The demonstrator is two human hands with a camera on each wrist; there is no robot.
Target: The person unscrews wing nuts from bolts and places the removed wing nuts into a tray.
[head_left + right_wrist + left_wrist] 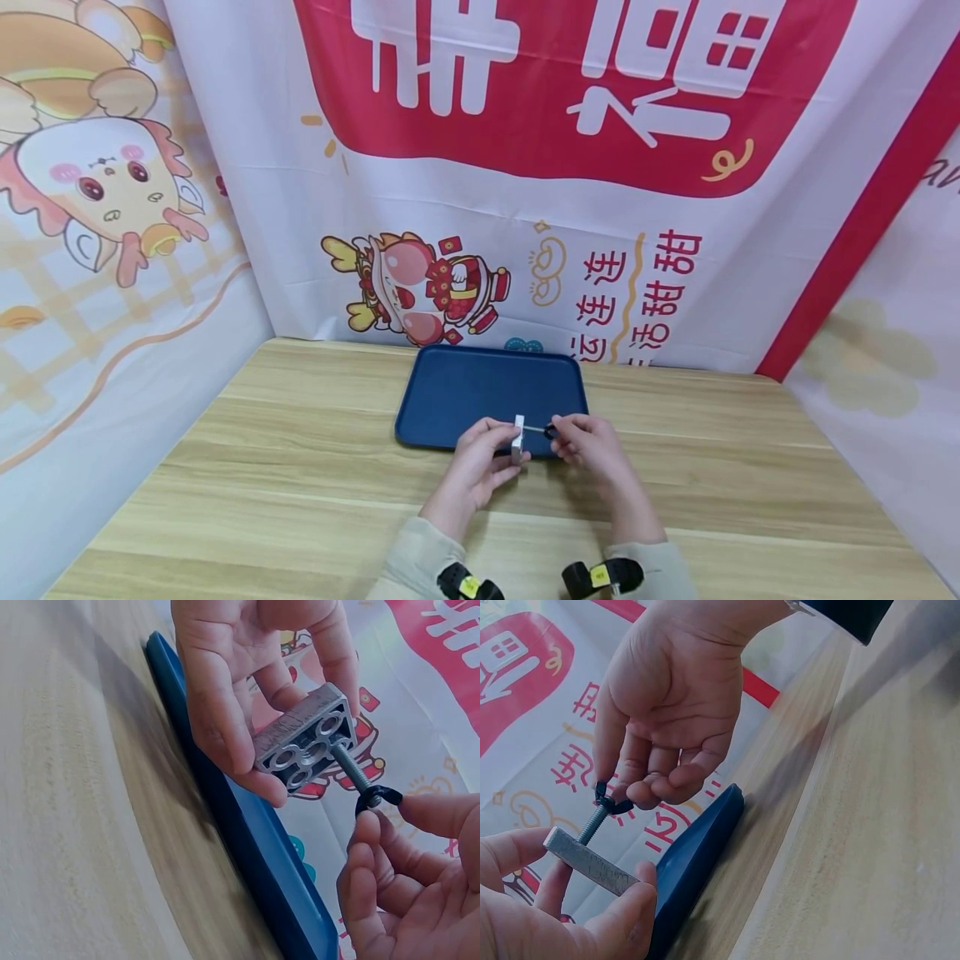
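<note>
My left hand [474,468] holds a small silver metal block [301,720] by its edges between thumb and fingers. Several round holes show on the block's recessed face in the right wrist view. A threaded wing bolt [351,766] sticks out from one corner hole of that face. At the bolt's outer end is a black wing head [388,794], which my right hand [600,457] pinches between thumb and fingertip. Both hands hold these pieces raised over the near edge of the tray. How deep the bolt sits in the hole is hidden.
A dark blue rectangular tray [487,387] lies on the light wooden table [300,467], close to the back wall. Printed cloth hangings [285,167] close off the back and both sides. Black straps with yellow labels [600,577] sit on both wrists.
</note>
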